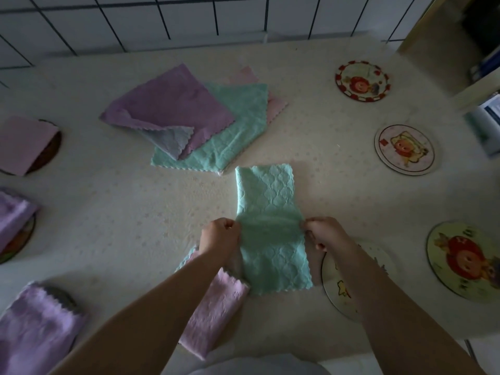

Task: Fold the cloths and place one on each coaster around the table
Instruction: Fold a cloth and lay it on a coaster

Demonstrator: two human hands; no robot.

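Observation:
A long folded green cloth [266, 201] lies in front of me on the table. My left hand [220, 235] pinches its left edge and my right hand [323, 232] pinches its right edge, at the middle of the strip. The near half of the cloth hangs lifted over a folded pink cloth [213, 312]. A pile of unfolded cloths, purple [167, 106], green [230, 136] and pink [274, 106], lies at the centre back. Bare coasters sit at the right: one [362, 81] far, one [405, 150] nearer, one [465, 263] near, and one [338, 288] partly under my right arm.
On the left, folded cloths rest on coasters: pink [25, 144], purple [13, 215] and purple [38, 328]. A tiled wall [162, 20] runs behind the table. A white and blue object [487, 123] stands at the right edge.

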